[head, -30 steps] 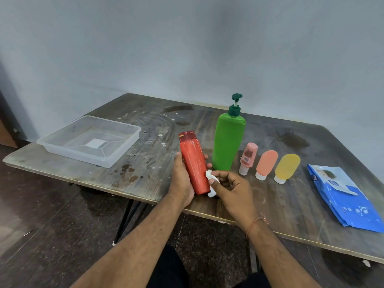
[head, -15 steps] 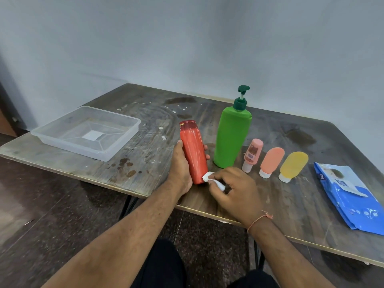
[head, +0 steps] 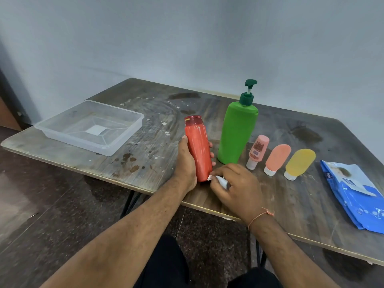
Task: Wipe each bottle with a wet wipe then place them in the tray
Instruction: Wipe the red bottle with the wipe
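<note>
While the tray (head: 89, 126) waits at the left with nothing in it, the left hand (head: 187, 163) grips the red bottle (head: 198, 148) upright near the table's (head: 291, 196) front edge. Just right, the right hand (head: 236, 188) pinches a wipe (head: 218, 180) against its base. Wiping is under way; next likely calls for carrying it left to the tray. Since a second ago the wipe has dropped lower; four bottles still wait.

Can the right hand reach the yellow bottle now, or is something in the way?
Probably yes, but not freely: the right hand holds a wipe, and the yellow bottle stands just beyond it with bare table between.
</note>
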{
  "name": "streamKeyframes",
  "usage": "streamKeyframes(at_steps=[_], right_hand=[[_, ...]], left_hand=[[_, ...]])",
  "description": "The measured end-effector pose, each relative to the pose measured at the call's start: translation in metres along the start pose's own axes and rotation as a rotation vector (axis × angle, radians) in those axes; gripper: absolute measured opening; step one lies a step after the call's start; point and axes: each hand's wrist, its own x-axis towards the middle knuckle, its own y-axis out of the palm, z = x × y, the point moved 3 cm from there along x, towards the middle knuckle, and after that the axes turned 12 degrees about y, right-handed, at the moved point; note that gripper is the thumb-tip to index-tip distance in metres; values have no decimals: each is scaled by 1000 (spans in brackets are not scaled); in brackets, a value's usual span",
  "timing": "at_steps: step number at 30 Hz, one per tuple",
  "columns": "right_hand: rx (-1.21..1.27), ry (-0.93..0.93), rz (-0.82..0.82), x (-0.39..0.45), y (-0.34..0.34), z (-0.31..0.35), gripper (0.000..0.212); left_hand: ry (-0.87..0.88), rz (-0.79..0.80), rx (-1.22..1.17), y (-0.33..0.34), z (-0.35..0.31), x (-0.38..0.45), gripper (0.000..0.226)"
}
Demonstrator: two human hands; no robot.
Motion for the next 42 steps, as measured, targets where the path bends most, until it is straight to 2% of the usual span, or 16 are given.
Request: streamKeyframes(at_steps=[2,7,12,18,24,28,34,39,42], right_hand=[[7,-4,-26,1,0,2,8],[56,-71,30,-2,1,9,8],[-13,11,-42,3,2,0,7],[-4,-88,41,-3,4,7,10],[-52,-68,-54,0,7,6,7],[-51,-119,32,-4,9,8,10],[-85,-75,-77,-1,8,6,7],[-77,-173,25,-6,10,10,9],[-113,-142,-46,-3,8,12,4]], left_hand=[[-12,11,26,0,2,1,79],[-12,15,10,-1,1,-1,77],[13,-9,15,0,2,0,75],[-20,22,8,-4,4,1,77],[6,15,4,-4,5,3,74],[-2,37,4,-3,4,0,75],[15,29,14,0,3,0,74],[1,47,31,-2,3,-2,74],[12,50,33,-1,3,-2,74]])
